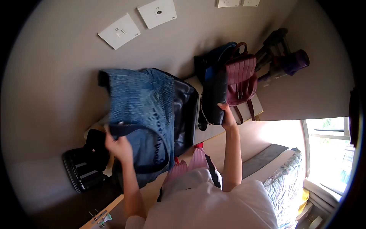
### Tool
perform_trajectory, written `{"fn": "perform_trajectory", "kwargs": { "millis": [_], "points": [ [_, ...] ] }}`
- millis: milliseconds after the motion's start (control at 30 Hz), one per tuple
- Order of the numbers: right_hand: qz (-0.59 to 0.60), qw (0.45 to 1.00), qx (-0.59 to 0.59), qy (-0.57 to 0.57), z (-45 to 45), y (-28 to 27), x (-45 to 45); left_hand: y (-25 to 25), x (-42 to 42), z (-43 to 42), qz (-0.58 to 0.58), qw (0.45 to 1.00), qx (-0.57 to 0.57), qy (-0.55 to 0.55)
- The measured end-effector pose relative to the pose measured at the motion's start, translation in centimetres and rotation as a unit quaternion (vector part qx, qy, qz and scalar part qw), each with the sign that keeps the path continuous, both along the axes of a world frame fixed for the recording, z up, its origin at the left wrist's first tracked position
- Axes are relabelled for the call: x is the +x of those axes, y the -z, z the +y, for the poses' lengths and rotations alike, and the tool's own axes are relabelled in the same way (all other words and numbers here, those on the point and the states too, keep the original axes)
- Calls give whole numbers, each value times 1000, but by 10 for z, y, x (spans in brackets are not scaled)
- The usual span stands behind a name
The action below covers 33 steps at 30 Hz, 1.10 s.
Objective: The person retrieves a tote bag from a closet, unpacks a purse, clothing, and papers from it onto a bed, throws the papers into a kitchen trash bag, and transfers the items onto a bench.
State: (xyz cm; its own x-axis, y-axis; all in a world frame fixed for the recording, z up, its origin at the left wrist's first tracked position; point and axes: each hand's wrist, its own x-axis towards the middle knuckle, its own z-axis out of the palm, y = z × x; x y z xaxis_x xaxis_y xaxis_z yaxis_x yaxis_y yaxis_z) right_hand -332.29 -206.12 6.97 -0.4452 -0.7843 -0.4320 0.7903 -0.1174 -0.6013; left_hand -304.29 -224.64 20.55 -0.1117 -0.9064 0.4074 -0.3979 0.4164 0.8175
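Observation:
My left hand (119,147) is closed on the dark edge of a blue denim bag (141,99), which hangs in front of a shiny black bag (184,110). Farther right, my right hand (227,116) grips the lower end of a black bag (214,97) with a chain strap, thumb across its front. Right beside that bag stands a maroon backpack (241,78), and a dark blue bag (219,55) sits behind them. The fingers of my right hand are partly hidden behind the black bag.
A black case (82,171) lies at the lower left. Wall sockets (157,13) are above. A purple and black vacuum cleaner (289,63) hangs at the upper right. A bed with a patterned cover (284,185) and a bright window (331,152) are at the right.

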Motion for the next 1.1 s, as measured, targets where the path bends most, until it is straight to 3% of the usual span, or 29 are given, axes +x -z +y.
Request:
{"fn": "perform_trajectory", "kwargs": {
  "millis": [100, 167, 233, 300, 400, 500, 567, 667, 733, 867, 967, 1033, 1100],
  "points": [
    [13, 1000, 9, -3, -1, -4, 2, 11, -27, 25, -120, 988, 39, 84],
    [44, 999, 11, 19, -9, -2, 8, 33, -17, 49, -134, 978, -121, 101],
    [13, 1000, 9, 19, -4, 0, 12, -8, 1, 74, -194, 970, -40, 141],
    [7, 1000, -6, 16, 4, -4, 11, -45, 3, 81, -37, 989, -19, 140],
    [45, 998, -39, -7, 13, 3, 1, -63, 0, 66, -65, 996, -35, 46],
    [32, 999, -39, -12, 14, 4, -3, 9, 12, 16, -48, 999, 0, -3],
    [111, 993, 10, 36, 8, -6, 1, 34, -13, 1, -150, 983, -84, -66],
    [118, 992, 14, 49, 12, -5, 0, 111, -18, -19, -277, 951, -61, -123],
    [106, 993, 18, 59, 19, -20, 2, 132, -23, -21, -340, 929, -48, -140],
    [178, 984, 9, 11, 17, -67, 12, 135, -33, -23, -335, 933, 3, -134],
    [381, 922, 66, 27, -23, -77, 48, 136, -43, -31, -296, 946, 1, -130],
    [538, 793, 286, 12, -54, -32, 79, 147, -39, -36, -313, 940, -29, -130],
    [537, 733, 412, -63, -85, 15, 103, 142, -40, -29, -379, 920, -47, -84]
  ]
}}
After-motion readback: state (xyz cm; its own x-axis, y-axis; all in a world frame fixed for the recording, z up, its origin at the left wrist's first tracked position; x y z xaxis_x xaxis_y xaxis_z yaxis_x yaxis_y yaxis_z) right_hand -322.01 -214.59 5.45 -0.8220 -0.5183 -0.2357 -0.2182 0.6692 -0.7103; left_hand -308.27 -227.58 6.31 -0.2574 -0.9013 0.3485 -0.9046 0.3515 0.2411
